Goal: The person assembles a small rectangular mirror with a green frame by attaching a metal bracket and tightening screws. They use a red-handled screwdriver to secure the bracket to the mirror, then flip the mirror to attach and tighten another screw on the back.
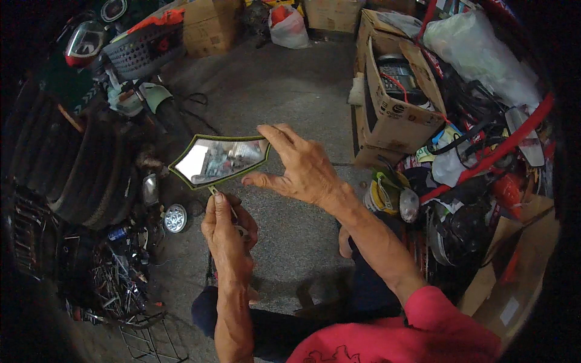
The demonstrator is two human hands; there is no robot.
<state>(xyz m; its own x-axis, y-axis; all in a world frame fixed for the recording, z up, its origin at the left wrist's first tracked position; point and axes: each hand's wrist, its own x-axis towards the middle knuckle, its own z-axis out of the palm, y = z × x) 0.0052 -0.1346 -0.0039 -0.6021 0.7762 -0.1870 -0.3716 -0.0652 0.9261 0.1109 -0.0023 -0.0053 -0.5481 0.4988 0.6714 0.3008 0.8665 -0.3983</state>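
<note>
The left hand (229, 233) is closed on the stem (213, 190) of a mirror (229, 160), thumb uppermost. The right hand (305, 169) is spread about the mirror's right end, fingers by the upper corner and thumb by the lower rim; whether it presses on the casing cannot be told. The mirror, angular with an olive-green rim, is held above the floor in front of the person, its glass turned upward and reflecting light. The step in hand is judged to be handling and steadying the mirror on its stem; any further move appears to call for a firm hold on the stem and light pressure at the rim, fingers off the glass. No work surface is noted beneath it; below lies the grey floor (290, 242). To the left, near the hands, a round lamp (175, 218) lies on the floor, with a heap of metal tools (115, 281) beyond and stacked tyres (91, 172) farther back. A grey basket (142, 53) is at the upper left. To the right stands an open cardboard box (402, 124), with a translucent plastic bag (478, 48) beside it and a red bar (514, 151) crossing the clutter. A white bag (288, 29) with red contents sits at the far end.
</note>
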